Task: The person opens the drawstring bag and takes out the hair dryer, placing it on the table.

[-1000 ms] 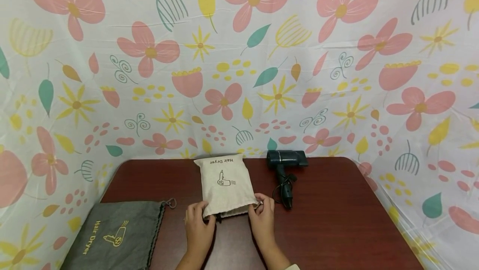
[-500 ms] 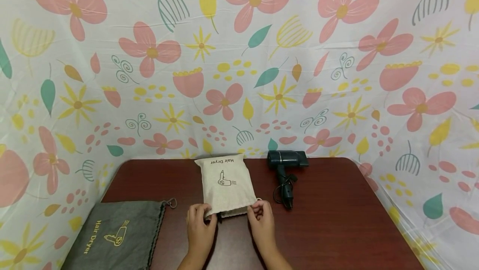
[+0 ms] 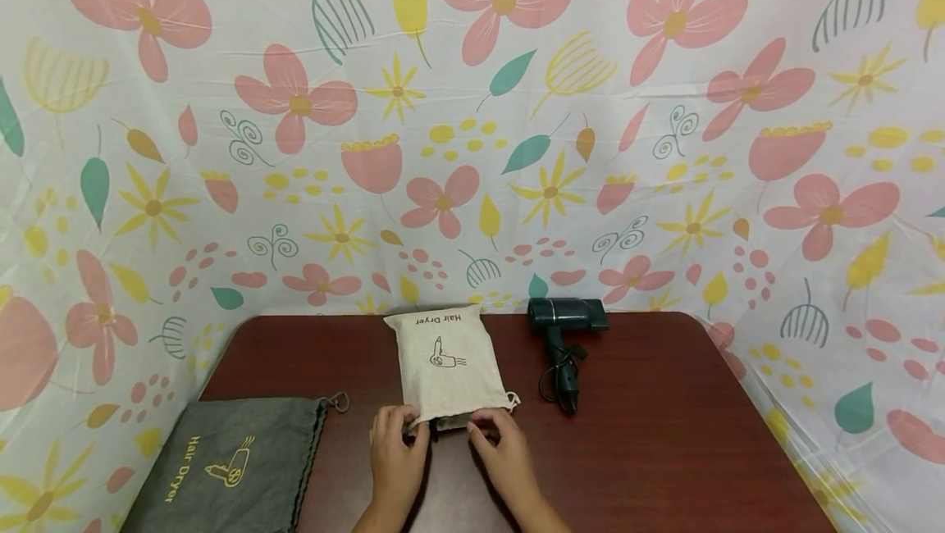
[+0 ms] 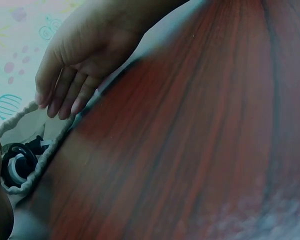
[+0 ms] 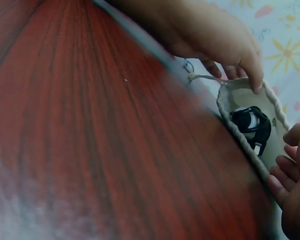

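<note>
A cream drawstring bag (image 3: 449, 377) printed "Hair Dryer" lies mid-table, its mouth facing me. My left hand (image 3: 396, 451) pinches the mouth's left corner; in the right wrist view the thumb of the left hand (image 5: 215, 42) is inside the rim. My right hand (image 3: 505, 455) is at the right part of the mouth. In the left wrist view, the loosely extended fingers of my right hand (image 4: 85, 65) reach the opening, with fingertips right at the rim. Inside the bag, a black coiled cord (image 5: 262, 127) with a whitish part shows. A drawstring loop (image 3: 512, 399) sticks out at the right corner.
A dark hair dryer (image 3: 567, 316) with its cord bundled at the handle lies at the back right. A grey drawstring bag (image 3: 229, 467) lies flat at the front left. A floral cloth (image 3: 472, 148) hangs behind and beside the dark red table (image 3: 664, 435).
My right hand has come away from the bag's right corner and shifted left to the mouth, uncovering the drawstring loop. My left hand stays at the left corner, and the bag has barely moved.
</note>
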{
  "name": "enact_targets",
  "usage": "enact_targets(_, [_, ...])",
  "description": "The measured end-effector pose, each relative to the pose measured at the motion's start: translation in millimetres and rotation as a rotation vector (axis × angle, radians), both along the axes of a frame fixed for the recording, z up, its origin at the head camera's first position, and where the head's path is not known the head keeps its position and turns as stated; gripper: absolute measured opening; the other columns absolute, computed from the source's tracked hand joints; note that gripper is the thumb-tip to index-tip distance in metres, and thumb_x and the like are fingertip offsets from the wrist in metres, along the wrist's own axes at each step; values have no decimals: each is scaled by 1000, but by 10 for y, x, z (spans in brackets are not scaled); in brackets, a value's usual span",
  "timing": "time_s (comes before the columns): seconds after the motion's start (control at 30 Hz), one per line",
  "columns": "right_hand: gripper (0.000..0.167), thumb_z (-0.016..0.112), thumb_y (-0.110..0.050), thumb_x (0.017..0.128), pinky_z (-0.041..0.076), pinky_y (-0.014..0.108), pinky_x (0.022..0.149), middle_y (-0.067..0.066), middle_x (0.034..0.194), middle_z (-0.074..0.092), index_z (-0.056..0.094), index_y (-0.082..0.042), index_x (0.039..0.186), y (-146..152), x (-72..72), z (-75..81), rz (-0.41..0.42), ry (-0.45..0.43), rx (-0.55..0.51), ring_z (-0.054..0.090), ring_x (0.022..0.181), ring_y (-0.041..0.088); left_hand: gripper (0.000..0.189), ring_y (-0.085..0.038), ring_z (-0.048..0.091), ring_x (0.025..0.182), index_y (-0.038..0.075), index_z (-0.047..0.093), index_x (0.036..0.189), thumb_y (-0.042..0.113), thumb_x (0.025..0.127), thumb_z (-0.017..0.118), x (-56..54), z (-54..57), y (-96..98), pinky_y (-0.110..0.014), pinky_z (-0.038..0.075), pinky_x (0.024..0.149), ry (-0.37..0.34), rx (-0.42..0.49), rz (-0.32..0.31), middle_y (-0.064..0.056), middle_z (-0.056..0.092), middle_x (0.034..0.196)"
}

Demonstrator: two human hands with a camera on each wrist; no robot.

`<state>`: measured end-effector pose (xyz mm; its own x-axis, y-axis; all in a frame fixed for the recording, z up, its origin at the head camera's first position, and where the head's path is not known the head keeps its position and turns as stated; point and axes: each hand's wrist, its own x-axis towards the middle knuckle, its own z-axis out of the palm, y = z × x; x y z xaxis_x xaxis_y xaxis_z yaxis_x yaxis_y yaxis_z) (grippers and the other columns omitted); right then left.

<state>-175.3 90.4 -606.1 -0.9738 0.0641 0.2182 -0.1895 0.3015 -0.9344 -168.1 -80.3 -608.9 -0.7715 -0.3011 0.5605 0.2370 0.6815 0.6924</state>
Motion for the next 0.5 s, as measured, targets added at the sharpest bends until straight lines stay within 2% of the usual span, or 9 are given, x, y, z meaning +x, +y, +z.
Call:
enact_targets(0.1, [22, 73, -8, 92, 57, 21, 84, 8, 110, 68, 70, -3, 114, -6, 4, -9, 40, 18, 32, 70, 94, 12, 28, -12, 51, 85, 13, 65, 91, 1, 73, 82, 4, 6, 4, -30, 33, 78, 26, -5, -5, 2, 57, 89])
enact_targets(0.3, [32, 68, -7, 94, 54, 32, 96, 10, 120, 68, 66, -2, 126, -23, 33, 24, 57, 58, 168, 67, 112, 24, 27, -11, 51, 84, 12, 65, 92, 1, 74, 82, 17, 21, 12, -29, 33, 77, 40, -3, -16, 2, 57, 89])
enact_targets(0.5, [42, 60, -8, 100, 50, 41, 102, 8, 134, 61, 55, -2, 141, -43, 46, 66, 123, -3, 218, 59, 125, 26, 25, -11, 50, 83, 14, 66, 91, 2, 76, 82, 28, 34, 21, -31, 35, 78, 2, 11, -15, 3, 57, 89])
